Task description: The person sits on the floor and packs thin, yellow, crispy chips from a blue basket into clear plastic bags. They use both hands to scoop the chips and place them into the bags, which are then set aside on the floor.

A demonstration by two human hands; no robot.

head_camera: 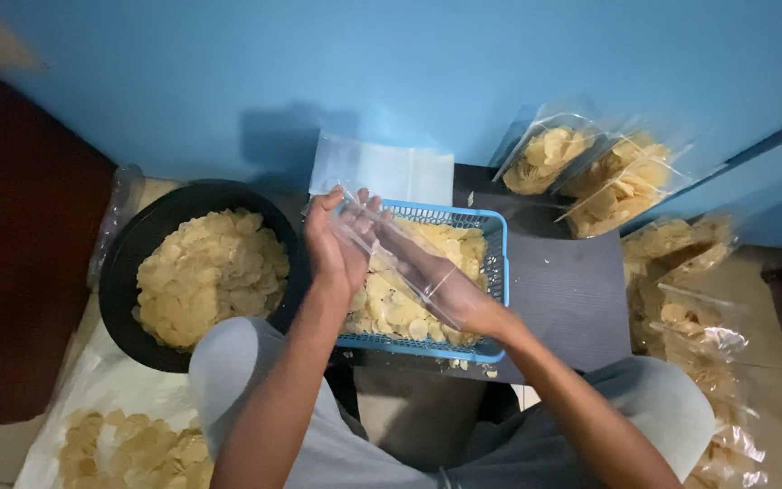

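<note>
Taking the blue basket [496, 237] as the landmark, a dark maroon panel [20, 235] is seen far to its left, then a black bowl [128, 272] heaped with pale chips, touching the basket's left side. Below the bowl, more chips [128, 448] are spread on a white sheet [92, 389] on the floor.

Over the basket's left half, a clear plastic bag [391, 258] is held between both hands. The left hand [332, 244] has its grip clenched on the bag's upper edge; the right hand [441, 281] is laid flat inside or against the film, its grip released as far as can be told.

The thin film could be torn if pulled too hard at the mouth, and chips could be crushed or spilled past the basket's rim onto the grey trousers [672, 407] if the bag is tilted.

The basket is carried by a dark ribbed surface [563, 299]. Behind the basket a stack of empty bags [382, 167] is leaned against the blue wall [319, 63]. To the basket's right, filled bags [590, 167] are piled, continuing down a tiled floor [771, 290].
</note>
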